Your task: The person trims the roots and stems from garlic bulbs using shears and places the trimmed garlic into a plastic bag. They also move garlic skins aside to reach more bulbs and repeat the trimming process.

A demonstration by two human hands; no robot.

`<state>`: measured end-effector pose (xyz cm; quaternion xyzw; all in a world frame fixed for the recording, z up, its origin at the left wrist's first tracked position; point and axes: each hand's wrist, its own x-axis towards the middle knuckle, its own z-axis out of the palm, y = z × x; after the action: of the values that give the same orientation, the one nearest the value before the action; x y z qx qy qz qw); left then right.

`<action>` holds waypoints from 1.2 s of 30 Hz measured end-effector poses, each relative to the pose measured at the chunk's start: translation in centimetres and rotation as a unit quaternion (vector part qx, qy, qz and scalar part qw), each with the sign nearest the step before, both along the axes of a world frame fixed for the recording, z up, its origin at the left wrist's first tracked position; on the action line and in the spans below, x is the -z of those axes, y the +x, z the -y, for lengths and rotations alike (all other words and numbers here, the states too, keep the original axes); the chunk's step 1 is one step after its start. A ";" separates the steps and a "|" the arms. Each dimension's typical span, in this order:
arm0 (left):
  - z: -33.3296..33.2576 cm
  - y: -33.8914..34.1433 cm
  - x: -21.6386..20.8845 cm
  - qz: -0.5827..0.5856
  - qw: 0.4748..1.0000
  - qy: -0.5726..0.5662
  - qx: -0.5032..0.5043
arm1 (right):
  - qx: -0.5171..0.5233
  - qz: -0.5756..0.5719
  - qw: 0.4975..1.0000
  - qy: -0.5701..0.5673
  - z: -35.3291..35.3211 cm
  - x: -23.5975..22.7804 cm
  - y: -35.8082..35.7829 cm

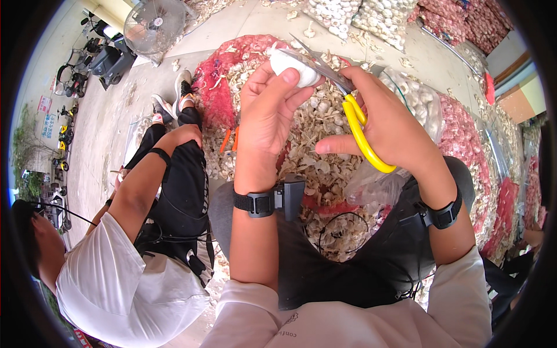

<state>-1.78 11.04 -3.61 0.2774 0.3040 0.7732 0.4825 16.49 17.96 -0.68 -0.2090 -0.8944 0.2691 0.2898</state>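
We hold a garlic bulb [297,71] in our curled left grip [268,104], yellow-handled scissors [355,132] hooked in our half-spread right grip [386,119] (blades [332,74] parted, one across the bulb), garlic heap [316,165] below both.

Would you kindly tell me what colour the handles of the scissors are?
The scissor handles are bright yellow, showing best in the head view.

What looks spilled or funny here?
Papery white garlic scraps litter the pale floor, and a round, whitish garlic bulb lies loose outside the bulging pale mesh sacks. They look spilled, since nearby bulbs are bagged. The yellow-handled metal scissors seem fine.
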 end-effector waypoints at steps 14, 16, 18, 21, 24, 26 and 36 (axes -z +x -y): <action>1.1 -0.7 -0.3 -0.039 0.997 -0.060 -0.004 | 0.061 0.073 0.993 -0.073 -0.2 -0.7 -0.2; 1.2 -1.1 0.0 -0.033 0.997 -0.067 -0.001 | 0.065 0.051 0.990 -0.115 -0.4 -0.2 -0.4; 1.0 -1.6 0.2 0.037 0.997 -0.059 0.042 | 0.023 0.006 0.984 -0.178 -0.7 0.3 -0.4; 0.9 -1.9 0.4 0.071 0.994 -0.018 0.080 | -0.045 0.019 0.960 -0.274 -0.2 0.4 -0.2; 1.0 -1.0 -0.3 0.022 0.999 -0.020 0.023 | -0.077 0.104 0.953 -0.273 0.4 -0.1 -0.3; 1.0 -0.4 -0.3 -0.005 1.000 -0.021 -0.002 | -0.058 0.047 0.972 -0.222 0.7 1.0 -0.5; 0.7 0.1 0.2 -0.083 0.992 -0.052 -0.075 | 0.008 0.049 0.996 -0.071 1.7 1.5 -0.5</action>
<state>-1.66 10.36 -3.81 0.2917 0.4025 0.7647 0.4100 16.00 16.29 -2.18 -0.2496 -0.8841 0.3194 0.2324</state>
